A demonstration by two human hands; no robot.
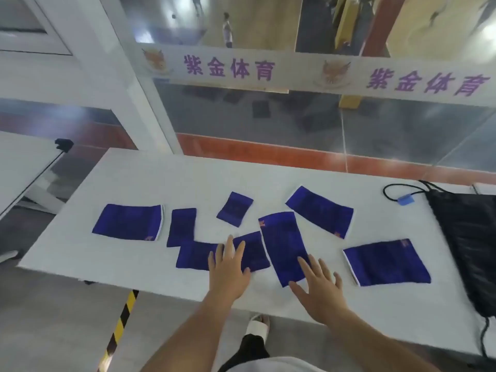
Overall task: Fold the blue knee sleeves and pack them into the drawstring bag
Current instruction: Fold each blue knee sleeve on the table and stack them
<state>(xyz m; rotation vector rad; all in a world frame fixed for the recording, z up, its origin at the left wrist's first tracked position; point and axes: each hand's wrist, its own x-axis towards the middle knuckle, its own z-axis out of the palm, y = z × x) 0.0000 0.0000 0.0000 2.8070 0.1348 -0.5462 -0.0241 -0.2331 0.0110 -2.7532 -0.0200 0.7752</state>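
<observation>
White table [150, 173] holds scattered sleeves; my left hand [228, 267] and right hand [319, 285], fingers spread, should flatten the center-frame sleeve [284, 245] before folding.

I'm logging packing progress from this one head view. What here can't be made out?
- Drawstring bag: cut off by the right edge, and its opening and contents can't be seen.
- Sleeve under the left hand: the hand covers the middle, so one piece or two is unclear.
- Orange marks on the sleeves: too small and blurred to read.
</observation>
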